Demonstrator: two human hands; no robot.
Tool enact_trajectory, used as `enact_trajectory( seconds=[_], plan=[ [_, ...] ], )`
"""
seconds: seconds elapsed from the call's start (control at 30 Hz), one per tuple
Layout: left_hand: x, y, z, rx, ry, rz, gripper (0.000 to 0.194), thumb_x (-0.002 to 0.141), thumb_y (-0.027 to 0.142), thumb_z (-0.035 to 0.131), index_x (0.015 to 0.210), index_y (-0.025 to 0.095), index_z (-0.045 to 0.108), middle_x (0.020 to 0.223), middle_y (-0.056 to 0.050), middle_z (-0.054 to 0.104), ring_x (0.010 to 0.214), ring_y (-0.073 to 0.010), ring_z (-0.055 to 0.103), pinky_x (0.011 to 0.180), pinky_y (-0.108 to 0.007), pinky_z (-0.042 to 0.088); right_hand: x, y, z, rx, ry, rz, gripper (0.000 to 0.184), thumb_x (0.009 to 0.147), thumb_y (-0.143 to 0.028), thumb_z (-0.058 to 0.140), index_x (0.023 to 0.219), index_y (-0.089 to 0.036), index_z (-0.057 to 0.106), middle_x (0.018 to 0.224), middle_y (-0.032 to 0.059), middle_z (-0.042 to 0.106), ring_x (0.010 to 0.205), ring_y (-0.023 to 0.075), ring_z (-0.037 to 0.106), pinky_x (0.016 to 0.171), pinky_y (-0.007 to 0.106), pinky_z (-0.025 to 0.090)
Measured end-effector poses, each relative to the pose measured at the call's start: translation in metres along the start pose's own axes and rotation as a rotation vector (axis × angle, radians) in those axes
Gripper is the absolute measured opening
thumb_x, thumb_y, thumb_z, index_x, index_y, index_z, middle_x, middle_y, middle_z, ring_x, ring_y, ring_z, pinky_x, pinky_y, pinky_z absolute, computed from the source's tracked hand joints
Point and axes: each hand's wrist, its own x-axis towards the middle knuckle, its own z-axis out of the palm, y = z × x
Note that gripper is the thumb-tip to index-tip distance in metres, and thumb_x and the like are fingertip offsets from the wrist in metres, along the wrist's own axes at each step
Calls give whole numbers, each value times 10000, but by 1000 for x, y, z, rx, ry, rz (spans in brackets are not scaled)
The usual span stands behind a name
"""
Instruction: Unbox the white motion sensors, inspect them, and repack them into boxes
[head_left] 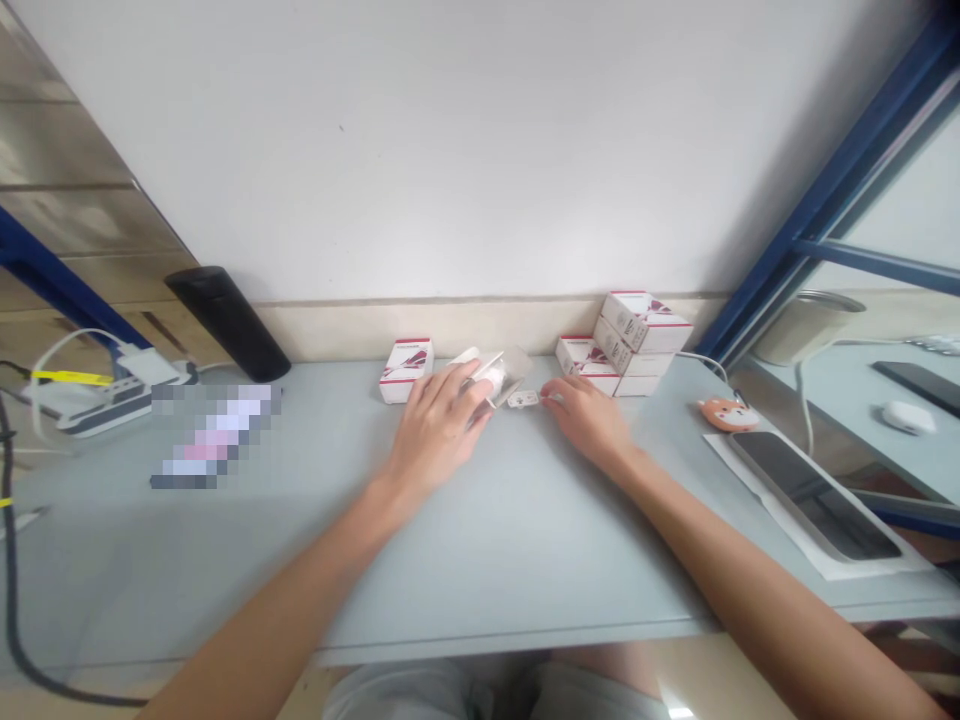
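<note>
One left hand (433, 428) and one right hand (589, 420), close together but not touching, both low over a pale grey-green tabletop (517, 560). Left hand curved and arched over a clear plastic shell (506, 372) with a white item inside, the far part of the shell showing past the fingers. Firm grip or only light contact: not possible to tell from this view, because the palm and fingers cover the near part. Right hand relaxed, fingers a little curled and pointing toward a small white piece (523, 399) on the tabletop, with nothing visibly held. Whether the fingertips touch this piece, also hard to tell.

Just beyond the left hand, one small white-and-red box (405, 370), standing apart. Behind the right hand, several similar boxes in a stack (626, 345), near the wall. Further right, an orange fox-shaped pouch (727, 413) and a dark tablet (814, 497) lying on white paper (750, 490). Far left, a white power strip (105, 408) with cables, and a black cylinder (229, 323) lying against the wall. Beside the power strip, one object pixelated and impossible to identify (214, 435).
</note>
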Motion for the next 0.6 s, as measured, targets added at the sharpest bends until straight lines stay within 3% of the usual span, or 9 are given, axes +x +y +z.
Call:
enact_trajectory(
  seconds=[0.1,0.27,0.4,0.6],
  plan=[
    [1,2,-1,-10,-8,14,364,975,174,673,1290,274,521,1399,-120,687,1291,-289,666,1040,-450,503,1,0,3,105,81,-43,204,1017,-242,561,1162,-253,704,1213,89,731,1121,288,677,890,410,521],
    [2,5,-4,-15,-51,45,343,980,151,651,1280,272,538,1408,-120,682,1335,-289,640,1043,-451,510,-4,-22,-14,327,476,-173,246,1049,-250,473,1142,-255,701,1095,96,687,989,240,667,867,389,544],
    [1,8,-4,-24,-53,62,317,971,142,655,1246,271,564,1401,-121,681,1309,-283,651,1033,-443,540,-11,-40,-20,241,462,-225,257,1038,-291,530,1129,-279,771,961,90,607,933,258,595,873,432,530],
    [-5,18,-1,21,-24,206,276,963,135,656,1201,270,622,1420,-142,672,1244,-272,689,992,-413,588,-15,-49,-2,437,403,-86,257,1037,-364,588,1165,-273,791,997,74,543,1036,261,567,1072,528,437]
  ],
)
